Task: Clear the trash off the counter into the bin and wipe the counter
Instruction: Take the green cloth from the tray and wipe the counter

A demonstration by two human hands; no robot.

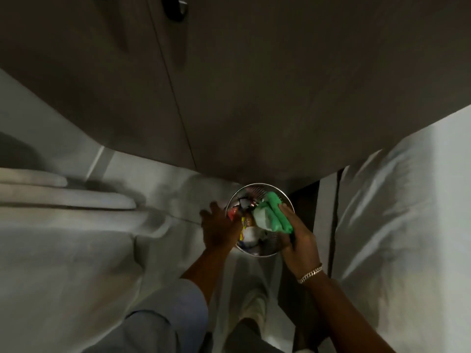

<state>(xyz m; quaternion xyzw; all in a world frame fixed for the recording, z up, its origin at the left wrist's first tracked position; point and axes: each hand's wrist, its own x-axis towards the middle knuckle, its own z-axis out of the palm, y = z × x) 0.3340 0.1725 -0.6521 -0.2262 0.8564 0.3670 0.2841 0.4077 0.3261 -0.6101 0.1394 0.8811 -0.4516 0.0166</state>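
A round metal mesh bin (267,252) stands on the floor below me, seen from above, with several wrappers and crumpled papers (248,225) inside. My left hand (220,228) hovers over the bin's left rim, fingers spread, holding nothing. My right hand (298,240) is at the bin's right rim and grips a folded green cloth (279,212) with a pale patch, held above the bin's opening. A chain bracelet circles my right wrist. The counter is not in view.
Dark cabinet doors (229,85) with a black handle (175,8) rise behind the bin. A white toilet (63,197) sits at the left. White fabric (395,212) hangs at the right. My legs and a shoe (251,309) are below the bin.
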